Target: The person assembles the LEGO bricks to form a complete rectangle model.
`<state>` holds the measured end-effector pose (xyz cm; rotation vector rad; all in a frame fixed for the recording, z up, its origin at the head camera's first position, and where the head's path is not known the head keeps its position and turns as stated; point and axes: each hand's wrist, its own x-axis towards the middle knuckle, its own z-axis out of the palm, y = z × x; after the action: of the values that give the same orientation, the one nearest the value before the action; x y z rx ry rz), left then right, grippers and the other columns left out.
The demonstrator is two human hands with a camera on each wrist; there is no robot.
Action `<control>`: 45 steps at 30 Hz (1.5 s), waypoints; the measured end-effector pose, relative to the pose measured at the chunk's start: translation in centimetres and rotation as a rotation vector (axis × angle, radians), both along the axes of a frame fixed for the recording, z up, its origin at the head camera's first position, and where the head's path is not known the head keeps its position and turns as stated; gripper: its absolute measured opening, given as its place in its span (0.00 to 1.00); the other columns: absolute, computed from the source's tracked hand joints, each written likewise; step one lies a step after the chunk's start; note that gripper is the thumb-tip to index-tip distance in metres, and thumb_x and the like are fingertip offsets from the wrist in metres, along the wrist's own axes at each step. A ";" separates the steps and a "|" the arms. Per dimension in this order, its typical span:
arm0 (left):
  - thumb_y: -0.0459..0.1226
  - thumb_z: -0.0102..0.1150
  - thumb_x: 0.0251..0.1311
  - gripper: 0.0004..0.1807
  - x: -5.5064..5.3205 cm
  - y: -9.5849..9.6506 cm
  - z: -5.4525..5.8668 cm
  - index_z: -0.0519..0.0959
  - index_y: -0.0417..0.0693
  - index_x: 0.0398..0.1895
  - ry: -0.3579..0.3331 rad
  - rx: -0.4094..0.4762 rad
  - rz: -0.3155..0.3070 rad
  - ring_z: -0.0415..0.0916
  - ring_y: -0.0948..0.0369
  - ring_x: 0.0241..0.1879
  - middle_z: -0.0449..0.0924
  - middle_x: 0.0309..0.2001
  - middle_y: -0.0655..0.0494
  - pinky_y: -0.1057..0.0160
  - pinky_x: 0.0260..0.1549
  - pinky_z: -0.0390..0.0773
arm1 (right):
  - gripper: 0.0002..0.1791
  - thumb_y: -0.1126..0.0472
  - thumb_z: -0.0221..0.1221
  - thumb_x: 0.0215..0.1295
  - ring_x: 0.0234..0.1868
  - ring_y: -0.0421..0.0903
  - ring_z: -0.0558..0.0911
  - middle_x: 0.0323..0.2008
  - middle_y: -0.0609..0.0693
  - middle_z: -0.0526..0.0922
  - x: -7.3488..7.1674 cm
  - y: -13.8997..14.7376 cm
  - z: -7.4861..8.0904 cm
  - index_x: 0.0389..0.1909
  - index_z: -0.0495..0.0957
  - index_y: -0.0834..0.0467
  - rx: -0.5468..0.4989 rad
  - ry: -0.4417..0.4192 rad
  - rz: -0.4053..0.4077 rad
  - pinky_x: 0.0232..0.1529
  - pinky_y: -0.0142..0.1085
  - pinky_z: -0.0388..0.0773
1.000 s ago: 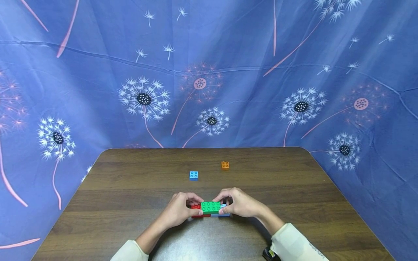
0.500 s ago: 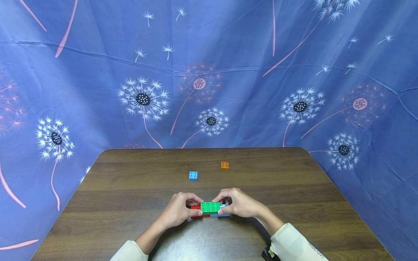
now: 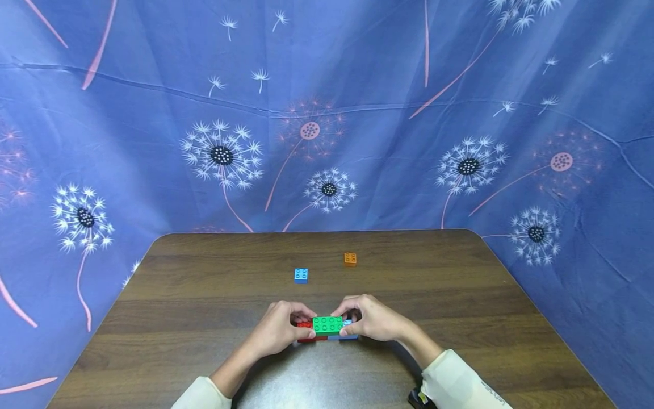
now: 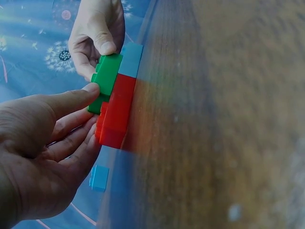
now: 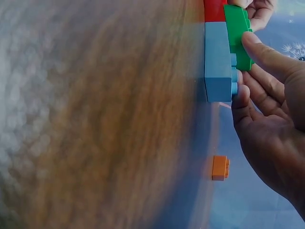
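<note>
A green toy brick (image 3: 327,325) with two rows of studs sits across the joint between a red brick (image 4: 119,112) and a light blue brick (image 5: 218,62), which lie end to end on the table. My left hand (image 3: 278,329) pinches the green brick's left end between thumb and fingers, its other fingers by the red brick's studs. At the opposite end, my right hand (image 3: 375,320) pinches the green brick, with fingertips close to the blue brick's studs. The hands partly cover the lower bricks in the head view.
Farther back on the brown wooden table (image 3: 204,284) lie a small blue brick (image 3: 301,275) and a small orange brick (image 3: 349,259). A blue dandelion-print cloth (image 3: 388,170) hangs behind the table. Something black (image 3: 418,397) shows beside the right sleeve.
Both hands keep the same hold on the green brick. The whole head view has shifted slightly; the bricks stay in place relative to one another.
</note>
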<state>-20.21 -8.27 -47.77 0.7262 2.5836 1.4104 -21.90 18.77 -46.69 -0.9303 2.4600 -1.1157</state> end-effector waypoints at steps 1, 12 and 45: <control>0.35 0.79 0.51 0.13 0.0 0.0 0.0 0.88 0.48 0.41 0.000 -0.003 0.000 0.82 0.71 0.33 0.90 0.35 0.56 0.71 0.33 0.80 | 0.16 0.57 0.74 0.59 0.40 0.37 0.80 0.44 0.43 0.86 0.0 0.0 0.0 0.48 0.87 0.48 -0.002 -0.002 -0.001 0.41 0.29 0.79; 0.35 0.79 0.51 0.13 0.3 0.0 0.1 0.88 0.47 0.41 0.004 -0.014 0.000 0.83 0.68 0.33 0.90 0.34 0.55 0.70 0.33 0.80 | 0.16 0.57 0.74 0.59 0.41 0.37 0.80 0.44 0.44 0.86 0.4 -0.2 0.2 0.49 0.87 0.49 -0.006 -0.030 -0.018 0.42 0.29 0.79; 0.35 0.79 0.51 0.13 0.1 0.1 0.2 0.88 0.47 0.41 0.016 -0.024 -0.013 0.83 0.67 0.34 0.89 0.34 0.55 0.70 0.34 0.81 | 0.22 0.59 0.73 0.60 0.45 0.46 0.82 0.46 0.52 0.87 -0.5 0.5 0.3 0.55 0.85 0.59 -0.083 -0.028 -0.022 0.42 0.30 0.80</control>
<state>-20.08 -8.17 -47.56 0.7528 2.5987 1.3733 -22.35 19.29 -46.35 -0.9070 2.4241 -1.2379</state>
